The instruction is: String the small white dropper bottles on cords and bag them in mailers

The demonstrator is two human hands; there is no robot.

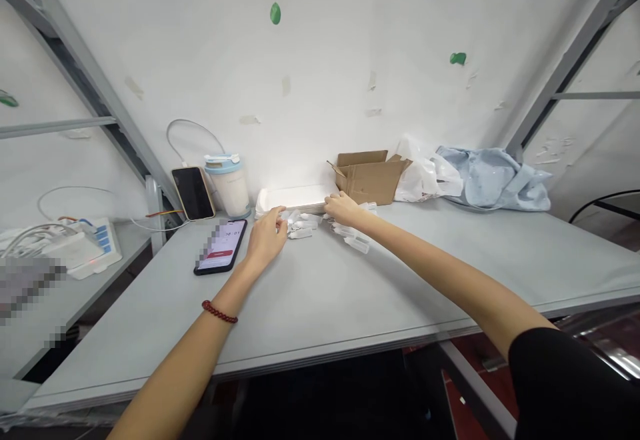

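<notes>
My left hand (267, 237) is at the front left corner of a stack of shallow white trays (300, 196), fingers curved, thumb apart from them. Beside its thumb lie several small clear plastic vials (303, 230). At the right end of the trays, my right hand (343, 209) is closed, its fingertips at the tray edge; what they pinch, if anything, is hidden. Around and below that hand are more clear vials (357, 243), loose on the grey table (320, 300).
A cardboard box (375, 182) with raised flaps stands behind my right hand. Right of it are a white plastic bag (423, 173) and light blue cloth (495, 177). On the left are a lit phone (223, 247), a lidded cup (229, 187) and a propped dark-screened phone (194, 193).
</notes>
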